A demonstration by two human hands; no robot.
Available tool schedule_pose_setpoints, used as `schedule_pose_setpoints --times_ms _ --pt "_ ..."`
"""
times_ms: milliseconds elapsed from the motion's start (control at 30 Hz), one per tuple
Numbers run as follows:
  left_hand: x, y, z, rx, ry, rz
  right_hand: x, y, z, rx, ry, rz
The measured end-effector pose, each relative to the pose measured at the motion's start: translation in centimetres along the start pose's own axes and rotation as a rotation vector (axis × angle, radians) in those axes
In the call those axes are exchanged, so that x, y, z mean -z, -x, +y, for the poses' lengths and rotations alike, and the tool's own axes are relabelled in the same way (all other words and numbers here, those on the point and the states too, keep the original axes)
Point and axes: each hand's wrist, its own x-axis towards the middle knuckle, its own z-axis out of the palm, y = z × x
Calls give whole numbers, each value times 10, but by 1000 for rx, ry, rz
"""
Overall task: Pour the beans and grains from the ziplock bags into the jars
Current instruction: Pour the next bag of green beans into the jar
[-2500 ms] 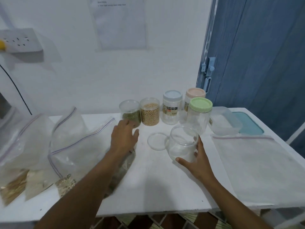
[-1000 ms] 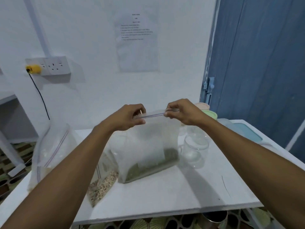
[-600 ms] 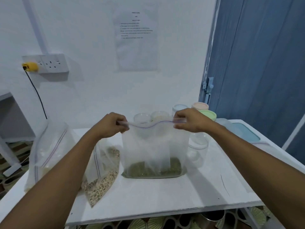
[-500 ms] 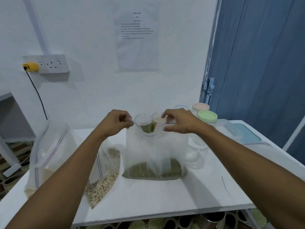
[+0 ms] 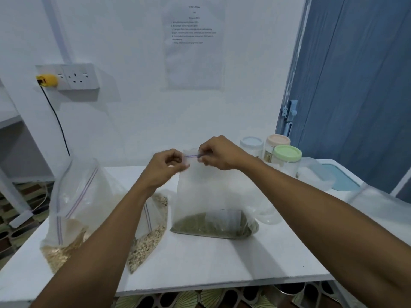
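Observation:
A clear ziplock bag (image 5: 206, 192) with green beans in its bottom stands upright on the white table (image 5: 200, 263). My left hand (image 5: 165, 168) and my right hand (image 5: 219, 155) pinch its zip strip close together at the top. An open, empty clear jar (image 5: 268, 213) sits just right of the bag, partly hidden behind it. Three lidded jars stand at the back right: blue lid (image 5: 251, 146), pink lid (image 5: 278, 142), green lid (image 5: 287, 157).
Two more ziplock bags of pale grains stand at the left (image 5: 69, 210) and under my left forearm (image 5: 151, 236). An empty bag (image 5: 387, 210) and a clear tub (image 5: 315, 174) with a teal lid (image 5: 340, 176) lie right. A blue door stands beyond.
My hands have come together at the top of the bag, from wide apart on the zip strip. The bag's mouth now looks pinched narrow and hides the two open jars behind it.

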Motion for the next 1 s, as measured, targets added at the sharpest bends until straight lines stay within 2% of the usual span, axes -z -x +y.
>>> schedule_pose_setpoints --times_ms 67,133,200,233,300,433,500,600,1000 --pt "-3 7 -26 80 -103 -141 9 3 1 20 -42 9" --pt "-8 11 -59 186 -302 -312 21 5 2 29 -91 33" --pt "-13 16 -85 215 -476 -426 32 6 4 20 -118 75" --pt "-16 17 -92 196 -506 -419 38 5 4 20 -129 92" --pt "-19 19 -95 148 -472 -301 48 7 3 27 -140 111" --pt "-7 17 -75 191 -106 -87 70 15 11 -19 -242 208" --pt "4 14 -59 178 0 -27 81 22 19 -39 -333 250" --pt "13 8 -42 167 71 -28 88 29 26 -61 -413 272" --pt "-2 19 -44 128 9 29 76 39 34 -109 -450 308"
